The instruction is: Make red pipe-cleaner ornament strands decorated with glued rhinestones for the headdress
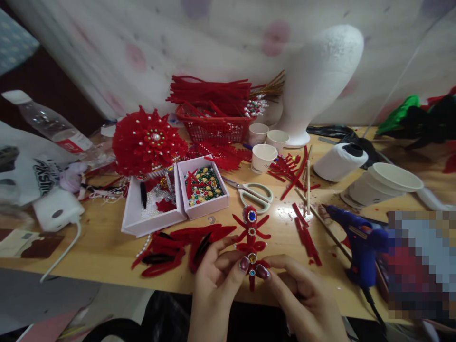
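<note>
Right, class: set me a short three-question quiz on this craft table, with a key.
1. True or false: both hands hold the red jewelled ornament.
2. What lies right behind the ornament: A scissors, B bottle, C foam head?
3. What colour is the glue gun?

Key: 1 true; 2 A; 3 blue.

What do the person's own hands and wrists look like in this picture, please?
Both hands are bare: the left hand and the right hand show no gloves, rings or bracelets, and no sleeves reach the wrists. The nails that show are rounded and painted a glossy dark plum-red.
</note>
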{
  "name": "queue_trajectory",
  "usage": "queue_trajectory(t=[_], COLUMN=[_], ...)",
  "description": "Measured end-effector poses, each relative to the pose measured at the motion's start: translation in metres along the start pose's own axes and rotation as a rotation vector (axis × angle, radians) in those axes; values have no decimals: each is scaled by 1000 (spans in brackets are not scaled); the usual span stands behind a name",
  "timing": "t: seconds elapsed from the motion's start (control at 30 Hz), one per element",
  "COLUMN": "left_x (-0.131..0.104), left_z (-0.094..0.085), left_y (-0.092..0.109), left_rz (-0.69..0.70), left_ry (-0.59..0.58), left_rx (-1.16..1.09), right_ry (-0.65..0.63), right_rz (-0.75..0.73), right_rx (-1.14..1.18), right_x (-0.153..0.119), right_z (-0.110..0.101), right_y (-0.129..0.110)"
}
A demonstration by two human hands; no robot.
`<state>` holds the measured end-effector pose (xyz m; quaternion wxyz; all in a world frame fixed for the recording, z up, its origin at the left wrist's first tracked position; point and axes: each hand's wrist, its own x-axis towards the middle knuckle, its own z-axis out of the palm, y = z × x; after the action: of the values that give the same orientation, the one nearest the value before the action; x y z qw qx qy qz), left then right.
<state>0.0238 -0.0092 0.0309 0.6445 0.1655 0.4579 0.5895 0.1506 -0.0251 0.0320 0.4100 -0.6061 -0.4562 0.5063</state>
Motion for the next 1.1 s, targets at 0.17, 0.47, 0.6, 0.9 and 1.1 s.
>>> queue_trajectory(t=[0.17, 0.47, 0.6, 0.9, 1.1], left_x=[0, 1, 2, -5, -13], left_z=[3, 1, 1, -4, -25], left_y=[2, 4, 5, 2, 7], left_rz=[-5, -1, 16, 226, 365], left_ry=[50, 88, 90, 109, 220], left_rx=[26, 43, 72, 233, 477], right_ry=[-58, -76, -71, -69, -265], right_rz=[-73, -73, -79, -95, -145], right_rx=[9, 22, 18, -136, -368], right_x=[3, 3, 2, 9, 25], right_z=[0, -1, -1, -20, -26], right_y=[-2, -3, -2, -3, -1])
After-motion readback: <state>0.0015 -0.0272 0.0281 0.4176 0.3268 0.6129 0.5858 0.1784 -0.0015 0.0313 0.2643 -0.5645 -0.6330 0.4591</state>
